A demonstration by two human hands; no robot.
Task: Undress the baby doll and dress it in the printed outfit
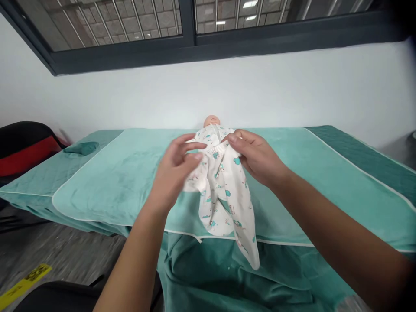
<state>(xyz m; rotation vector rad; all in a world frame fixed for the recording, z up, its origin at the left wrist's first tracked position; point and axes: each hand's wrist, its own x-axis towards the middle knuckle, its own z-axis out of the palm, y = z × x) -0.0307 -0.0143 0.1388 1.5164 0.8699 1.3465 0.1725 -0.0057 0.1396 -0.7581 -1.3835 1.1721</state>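
A baby doll [211, 121] lies on a light teal mat [123, 173], its head toward the far wall. It wears a white patterned sleepsuit [224, 186] whose empty legs hang over the mat's front edge. My left hand [173, 171] pinches the cloth at the suit's left side near the waist. My right hand [256, 156] pinches the cloth at the suit's right side, thumb and fingers closed on the fabric. Both hands lift the middle of the garment slightly.
The mat lies over a darker teal cover [357, 151] on a table against a white wall, under a dark-framed window [188, 39]. A small folded teal cloth [82, 147] sits at the far left. A black and red chair [22, 147] stands left of the table.
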